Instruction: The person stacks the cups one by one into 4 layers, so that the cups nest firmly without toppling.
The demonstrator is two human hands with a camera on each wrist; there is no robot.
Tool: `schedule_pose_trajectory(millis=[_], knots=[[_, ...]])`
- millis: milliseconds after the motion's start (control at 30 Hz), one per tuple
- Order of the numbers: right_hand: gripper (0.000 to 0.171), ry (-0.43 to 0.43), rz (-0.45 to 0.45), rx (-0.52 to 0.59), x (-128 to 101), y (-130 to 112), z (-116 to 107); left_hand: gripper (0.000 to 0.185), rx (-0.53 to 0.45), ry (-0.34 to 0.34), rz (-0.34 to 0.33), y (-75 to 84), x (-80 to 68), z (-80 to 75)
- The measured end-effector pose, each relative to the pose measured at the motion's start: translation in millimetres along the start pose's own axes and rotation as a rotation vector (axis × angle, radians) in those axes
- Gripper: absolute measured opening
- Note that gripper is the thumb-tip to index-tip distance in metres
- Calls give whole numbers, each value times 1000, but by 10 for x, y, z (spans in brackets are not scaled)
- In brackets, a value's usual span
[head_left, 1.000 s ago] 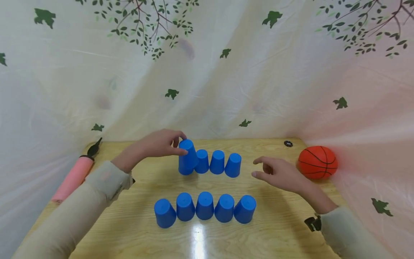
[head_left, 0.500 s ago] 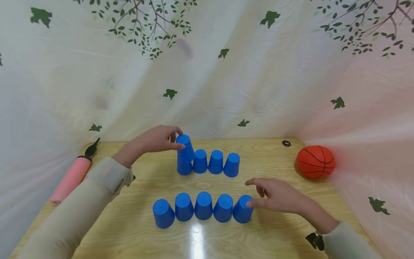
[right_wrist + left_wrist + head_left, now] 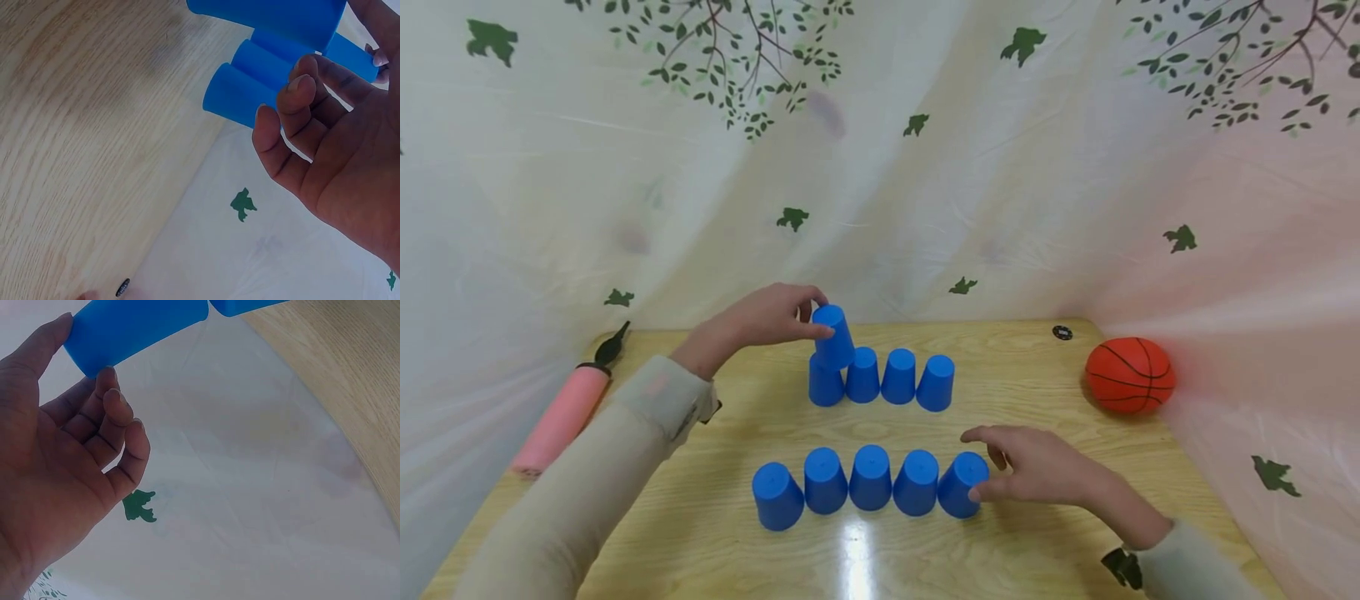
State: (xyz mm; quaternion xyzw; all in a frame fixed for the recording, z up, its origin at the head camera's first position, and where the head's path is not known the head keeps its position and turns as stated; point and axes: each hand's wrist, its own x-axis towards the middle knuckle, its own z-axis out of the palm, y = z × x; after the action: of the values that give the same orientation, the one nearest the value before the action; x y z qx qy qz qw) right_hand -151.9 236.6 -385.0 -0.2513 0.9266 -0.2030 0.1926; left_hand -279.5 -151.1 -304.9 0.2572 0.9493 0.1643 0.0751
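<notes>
My left hand (image 3: 767,317) pinches an upside-down blue cup (image 3: 835,342) by its narrow end, with thumb and fingertips on either side. That cup is tilted and overlaps the leftmost cup (image 3: 825,385) of the back row in the head view. In the left wrist view the held cup (image 3: 131,331) slants across the top. My right hand (image 3: 1037,467) is round the rightmost cup (image 3: 958,492) of the front row, thumb on its near side and fingers behind its top. In the right wrist view, fingertips lie right at the edge of this cup (image 3: 275,22).
Other upside-down blue cups form a back row (image 3: 898,377) and a front row (image 3: 871,479) on the wooden table (image 3: 700,517). A pink pump (image 3: 565,421) lies at the left. A small basketball (image 3: 1130,375) and a black chip (image 3: 1062,332) are at the right, before the hanging curtain (image 3: 880,183).
My left hand has raised its cup and shifted it slightly right above the back row. My right hand has come down and toward me onto the rightmost front cup.
</notes>
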Motion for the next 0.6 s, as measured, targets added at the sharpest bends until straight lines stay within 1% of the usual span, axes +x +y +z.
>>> schedule_pose_trajectory(millis=[167, 600], knots=[[72, -8, 0, 9, 10, 5, 23, 56, 5, -5, -7, 29, 40, 10], [71, -22, 0, 14, 6, -13, 51, 57, 35, 2, 3, 36, 116, 47]])
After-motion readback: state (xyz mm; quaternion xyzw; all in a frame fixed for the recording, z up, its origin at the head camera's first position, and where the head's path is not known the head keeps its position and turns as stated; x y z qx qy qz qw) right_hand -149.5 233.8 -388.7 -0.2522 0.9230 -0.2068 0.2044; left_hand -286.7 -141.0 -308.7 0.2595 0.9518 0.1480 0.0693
